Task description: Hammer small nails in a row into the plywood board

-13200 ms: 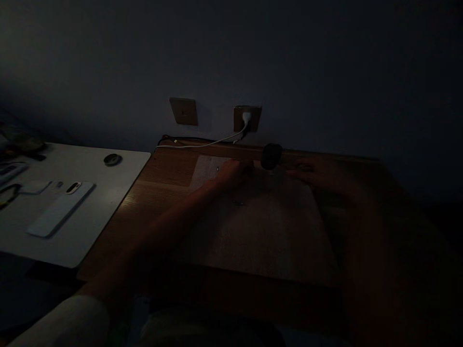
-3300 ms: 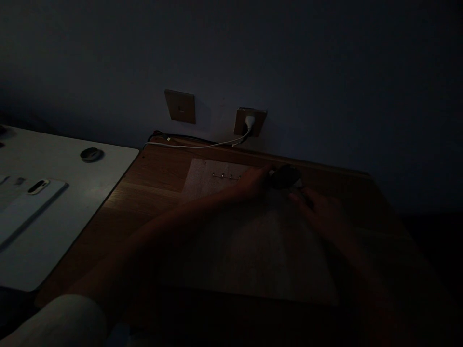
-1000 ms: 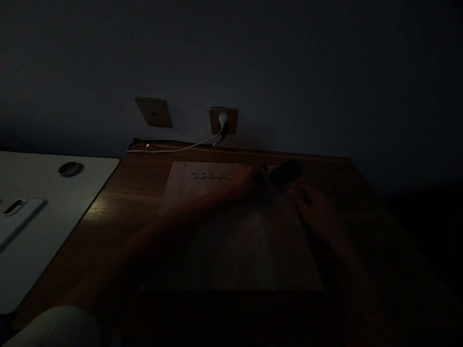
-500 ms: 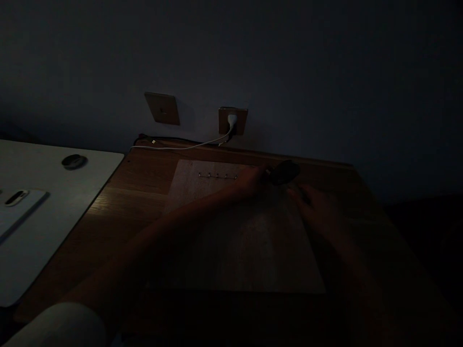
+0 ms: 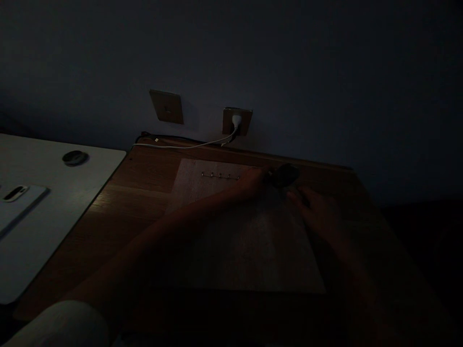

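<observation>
A pale flat board (image 5: 253,250) lies on the wooden table, with a row of several small metal pins (image 5: 220,175) standing near its far edge, seemingly linked by a thin line. My left hand (image 5: 251,182) rests at the right end of this row, its fingers bent and closed beside a dark rounded object (image 5: 286,175). Whether those fingers grip that object is too dark to see. My right hand (image 5: 318,212) is curled just right of the board, thumb and fingers pointing at the dark object; what lies between them is lost in shadow.
Behind the wooden table (image 5: 119,193) is a wall with two socket plates; a white plug (image 5: 236,121) sits in one, its cable (image 5: 188,146) running along the table's back edge. On the white surface (image 5: 54,217) at left are a round dark item (image 5: 74,158) and a phone (image 5: 20,197).
The view has shifted slightly, so the wall plates and pins appear a little further right. Both hands stay in nearly the same place around the dark object.
</observation>
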Motion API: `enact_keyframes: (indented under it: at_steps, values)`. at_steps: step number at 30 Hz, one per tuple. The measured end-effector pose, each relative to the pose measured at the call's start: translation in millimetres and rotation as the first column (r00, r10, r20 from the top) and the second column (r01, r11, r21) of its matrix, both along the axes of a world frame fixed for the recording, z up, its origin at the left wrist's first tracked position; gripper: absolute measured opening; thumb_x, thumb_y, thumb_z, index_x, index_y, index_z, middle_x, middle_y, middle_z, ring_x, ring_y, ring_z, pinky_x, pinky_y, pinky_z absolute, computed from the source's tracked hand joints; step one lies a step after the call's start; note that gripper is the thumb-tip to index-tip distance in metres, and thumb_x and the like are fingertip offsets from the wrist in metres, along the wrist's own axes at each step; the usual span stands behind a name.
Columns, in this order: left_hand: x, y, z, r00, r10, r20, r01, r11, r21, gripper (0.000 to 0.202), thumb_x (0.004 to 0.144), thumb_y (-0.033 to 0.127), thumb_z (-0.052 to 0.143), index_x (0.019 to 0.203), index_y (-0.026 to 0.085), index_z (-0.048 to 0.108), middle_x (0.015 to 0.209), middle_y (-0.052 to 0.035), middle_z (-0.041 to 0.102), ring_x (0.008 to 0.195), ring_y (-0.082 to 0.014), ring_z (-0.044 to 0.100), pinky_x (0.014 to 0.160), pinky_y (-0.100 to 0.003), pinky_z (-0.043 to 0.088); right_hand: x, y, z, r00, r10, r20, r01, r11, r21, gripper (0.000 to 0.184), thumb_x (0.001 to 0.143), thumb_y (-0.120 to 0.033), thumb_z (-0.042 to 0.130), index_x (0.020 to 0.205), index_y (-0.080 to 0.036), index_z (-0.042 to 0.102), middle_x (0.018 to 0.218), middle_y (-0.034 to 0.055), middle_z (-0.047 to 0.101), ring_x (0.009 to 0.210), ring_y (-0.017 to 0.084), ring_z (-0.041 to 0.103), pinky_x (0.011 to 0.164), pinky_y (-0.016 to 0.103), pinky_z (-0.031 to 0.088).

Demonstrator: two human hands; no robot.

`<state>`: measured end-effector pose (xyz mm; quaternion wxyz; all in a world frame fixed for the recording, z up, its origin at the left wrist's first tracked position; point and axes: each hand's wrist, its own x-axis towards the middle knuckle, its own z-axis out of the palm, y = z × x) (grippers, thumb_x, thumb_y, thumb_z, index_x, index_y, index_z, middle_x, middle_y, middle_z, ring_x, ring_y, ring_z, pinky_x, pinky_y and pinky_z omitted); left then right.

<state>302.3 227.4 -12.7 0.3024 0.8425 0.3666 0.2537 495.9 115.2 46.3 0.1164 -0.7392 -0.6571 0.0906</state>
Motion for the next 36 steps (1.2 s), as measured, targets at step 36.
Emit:
enact_keyframes:
  at_steps: [36]
  values:
    - [-289, -159, 12.2, 0.927, 0.316, -0.204, -0.281, 0.942, 0.181, 0.035, 0.104, 0.033, 0.049, 0.135, 0.026, 0.064, 0.148, -0.0106, 0.062, 0.122, -0.0267, 0.069, 0.100, -0.042, 0.063, -97, -84, -30.8, 0.895, 0.043, -0.443, -0.033, 0.999, 0.031, 0.039, 0.098, -0.059, 0.051, 0.112, -0.027, 0.066, 0.095, 0.0067, 0.076, 0.088, 0.029, 0.073, 0.078, 0.040, 0.053]
